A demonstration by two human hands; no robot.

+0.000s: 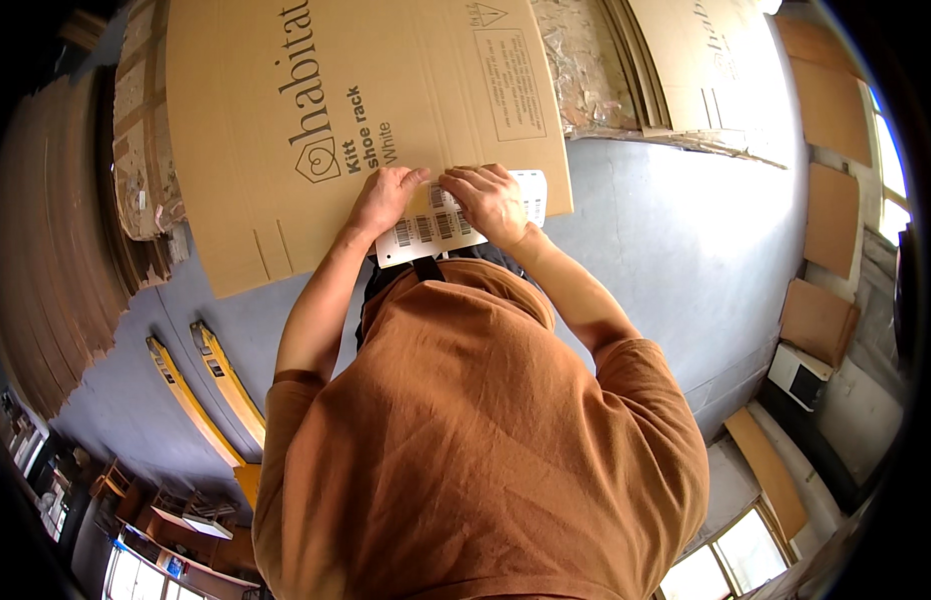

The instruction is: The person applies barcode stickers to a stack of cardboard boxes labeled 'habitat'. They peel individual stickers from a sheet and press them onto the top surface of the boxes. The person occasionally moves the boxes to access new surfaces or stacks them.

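Observation:
A large flat brown cardboard sheet with dark print point(236, 150) lies in front of me, its near edge close to my body. On that near edge rests a white sheet of barcode labels point(421, 235), slightly tilted. My right hand point(491, 205) is closed over the label sheet, fingers curled on its far part. Just left of it, my left hand point(383, 203) is closed beside the sheet's left part, thumb pointing toward the right hand. Whatever its fingers pinch is hidden.
Stacked cardboard point(66, 230) stands at the left, with a worn stack point(146, 120) beside it. More cardboard sheets point(696, 70) lie at the far right. Yellow pallet-truck forks point(221, 375) rest on the grey floor point(656, 240). Brown boards point(831, 220) lean along the right wall.

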